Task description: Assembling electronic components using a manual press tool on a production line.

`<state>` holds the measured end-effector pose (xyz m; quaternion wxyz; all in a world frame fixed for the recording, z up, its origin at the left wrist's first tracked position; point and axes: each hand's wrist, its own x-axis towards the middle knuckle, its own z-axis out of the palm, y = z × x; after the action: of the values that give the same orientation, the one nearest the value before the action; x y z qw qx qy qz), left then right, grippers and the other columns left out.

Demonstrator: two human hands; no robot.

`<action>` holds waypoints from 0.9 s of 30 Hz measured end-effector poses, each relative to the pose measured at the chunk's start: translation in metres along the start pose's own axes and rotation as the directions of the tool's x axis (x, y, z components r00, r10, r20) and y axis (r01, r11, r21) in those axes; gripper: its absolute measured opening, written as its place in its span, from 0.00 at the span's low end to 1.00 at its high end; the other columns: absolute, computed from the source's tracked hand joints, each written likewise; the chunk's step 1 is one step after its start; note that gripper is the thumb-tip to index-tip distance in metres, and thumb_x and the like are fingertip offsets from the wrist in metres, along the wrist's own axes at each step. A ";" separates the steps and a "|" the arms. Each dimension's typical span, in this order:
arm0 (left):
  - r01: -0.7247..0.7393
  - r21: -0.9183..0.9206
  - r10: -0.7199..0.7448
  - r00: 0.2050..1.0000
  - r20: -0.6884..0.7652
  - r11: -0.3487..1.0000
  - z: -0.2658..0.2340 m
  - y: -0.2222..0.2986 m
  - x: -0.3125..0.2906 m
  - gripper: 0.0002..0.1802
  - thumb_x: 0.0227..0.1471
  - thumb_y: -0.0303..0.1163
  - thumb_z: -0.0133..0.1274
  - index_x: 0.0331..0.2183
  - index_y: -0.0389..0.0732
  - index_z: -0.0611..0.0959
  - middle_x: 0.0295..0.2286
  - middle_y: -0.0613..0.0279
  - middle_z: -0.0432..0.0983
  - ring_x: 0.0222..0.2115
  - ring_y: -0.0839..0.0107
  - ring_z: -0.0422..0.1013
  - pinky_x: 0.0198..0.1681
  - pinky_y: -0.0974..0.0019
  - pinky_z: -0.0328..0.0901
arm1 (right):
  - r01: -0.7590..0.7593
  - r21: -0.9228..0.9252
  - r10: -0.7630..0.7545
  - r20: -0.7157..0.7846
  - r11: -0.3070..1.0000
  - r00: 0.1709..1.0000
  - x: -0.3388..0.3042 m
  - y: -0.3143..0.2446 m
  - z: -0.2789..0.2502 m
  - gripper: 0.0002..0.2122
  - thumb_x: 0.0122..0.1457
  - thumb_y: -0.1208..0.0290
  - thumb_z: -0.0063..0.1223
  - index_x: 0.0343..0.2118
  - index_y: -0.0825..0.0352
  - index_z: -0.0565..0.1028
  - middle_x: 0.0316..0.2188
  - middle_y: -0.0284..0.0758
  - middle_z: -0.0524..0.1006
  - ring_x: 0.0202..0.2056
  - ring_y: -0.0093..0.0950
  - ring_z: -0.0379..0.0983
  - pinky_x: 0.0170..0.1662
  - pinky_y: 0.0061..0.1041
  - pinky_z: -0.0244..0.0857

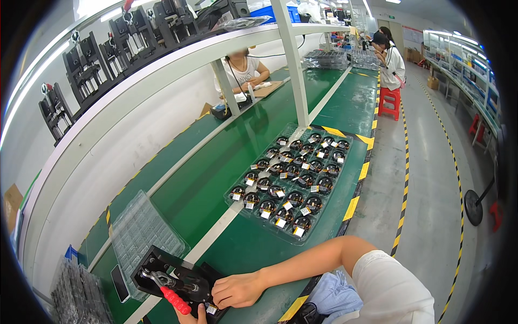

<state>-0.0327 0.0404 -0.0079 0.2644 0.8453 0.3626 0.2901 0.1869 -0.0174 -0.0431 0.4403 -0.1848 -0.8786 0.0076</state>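
Note:
A black clamping fixture (pixel 186 286) with a metal toggle clamp and a red-gripped lever (pixel 176 300) stands on the bench in front of me. My right hand (pixel 238 290) is at its right side, the fingers bent and pressed together over the fixture's base; what they pinch, if anything, is hidden. Just below those fingertips a small white label (pixel 211 310) shows on a dark part. My left hand (pixel 189 318) is at the lower edge, beside the red lever, its thumb raised near the label. Most of its fingers are hidden.
A clear tray (pixel 303 237) of round black parts with white labels lies ahead. An unfilled clear tray (pixel 145 227), a phone (pixel 119 283) and stacked trays (pixel 81 294) are left. A white post (pixel 294 70) rises from the bench. Other people sit farther along it.

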 end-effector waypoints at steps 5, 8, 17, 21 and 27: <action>-0.035 -0.006 0.035 0.999 0.002 0.999 -0.002 0.008 0.001 0.39 0.49 0.30 0.55 0.58 0.28 0.56 0.53 0.40 0.59 0.54 0.52 0.58 0.59 0.60 0.50 | 0.021 0.008 -0.021 -0.012 1.000 1.000 0.000 -0.001 -0.001 0.11 0.45 0.79 0.52 0.34 0.71 0.72 0.36 0.39 0.71 0.40 0.38 0.66 0.44 0.36 0.62; 0.026 -0.067 -0.025 1.000 0.011 0.997 -0.004 0.009 -0.001 0.40 0.49 0.31 0.55 0.58 0.28 0.56 0.54 0.40 0.59 0.55 0.51 0.58 0.59 0.60 0.50 | 0.037 0.015 -0.036 -0.023 0.999 0.999 0.002 -0.001 0.000 0.11 0.45 0.79 0.52 0.35 0.71 0.72 0.36 0.39 0.71 0.40 0.38 0.67 0.44 0.36 0.62; 0.013 0.071 -0.014 1.000 0.011 0.997 -0.001 0.003 -0.002 0.42 0.49 0.33 0.56 0.58 0.28 0.55 0.55 0.37 0.56 0.56 0.48 0.55 0.60 0.58 0.49 | 0.013 -0.040 -0.015 -0.060 0.999 0.998 0.002 -0.003 -0.002 0.13 0.42 0.80 0.54 0.34 0.70 0.73 0.32 0.36 0.70 0.37 0.35 0.66 0.40 0.32 0.60; 0.007 0.043 -0.008 1.000 0.017 0.999 -0.003 0.001 -0.001 0.42 0.49 0.33 0.56 0.58 0.28 0.55 0.55 0.37 0.56 0.56 0.48 0.55 0.60 0.58 0.49 | 0.008 -0.028 -0.009 -0.053 1.000 0.999 0.004 0.000 0.000 0.12 0.42 0.79 0.53 0.34 0.70 0.73 0.32 0.37 0.70 0.37 0.35 0.66 0.40 0.32 0.60; 0.003 0.004 -0.003 1.000 0.012 1.000 -0.003 0.006 0.000 0.40 0.48 0.32 0.56 0.58 0.28 0.56 0.54 0.37 0.57 0.55 0.48 0.57 0.59 0.58 0.50 | 0.011 -0.058 -0.014 -0.051 0.998 0.999 0.004 0.000 0.000 0.11 0.44 0.78 0.53 0.34 0.70 0.73 0.31 0.37 0.70 0.37 0.35 0.65 0.40 0.32 0.60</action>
<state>-0.0316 0.0372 -0.0020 0.2655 0.8469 0.3628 0.2839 0.1844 -0.0160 -0.0400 0.4574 -0.1921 -0.8679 -0.0252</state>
